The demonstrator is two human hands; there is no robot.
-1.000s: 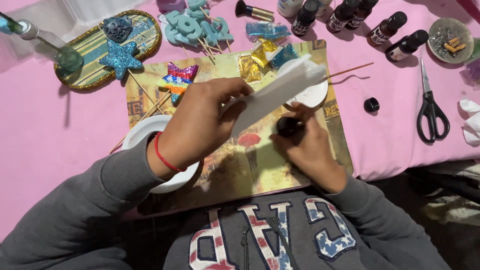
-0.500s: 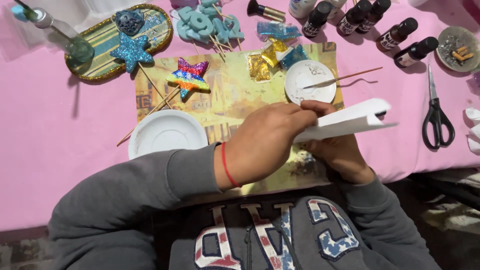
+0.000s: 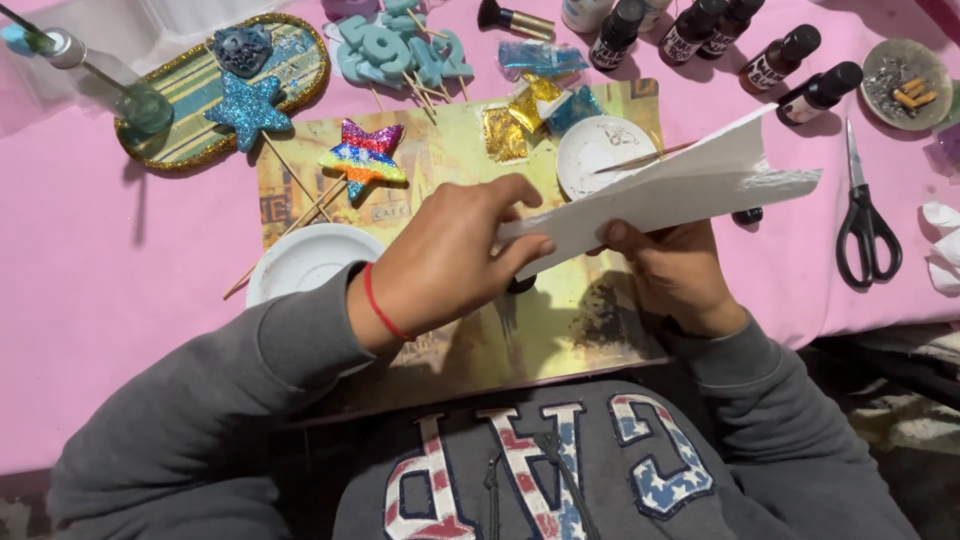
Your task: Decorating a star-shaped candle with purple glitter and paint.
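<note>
My left hand (image 3: 455, 255) pinches the near end of a folded white paper sheet (image 3: 690, 185) and holds it tilted over the yellow picture mat (image 3: 450, 170). Under the sheet's middle, my right hand (image 3: 675, 275) has its thumb pressed up against the paper. A small dark round object (image 3: 520, 285) peeks out on the mat just below my left fingertips; what it is cannot be told. The sheet hides part of a small white dish (image 3: 595, 150) with a thin brush across it.
A white plate (image 3: 300, 258) lies left of my wrist. A rainbow glitter star (image 3: 362, 155) on a stick, a blue star (image 3: 245, 108) on an oval tray, glitter bags (image 3: 520, 120), dark bottles (image 3: 790, 70), a black cap (image 3: 747, 215) and scissors (image 3: 865, 225) lie on the pink cloth.
The paper has lifted and tilted, its far end now higher and toward the bottles. My left hand drew back left; the right hand, which held a dark bottle a second ago, now supports the sheet.
</note>
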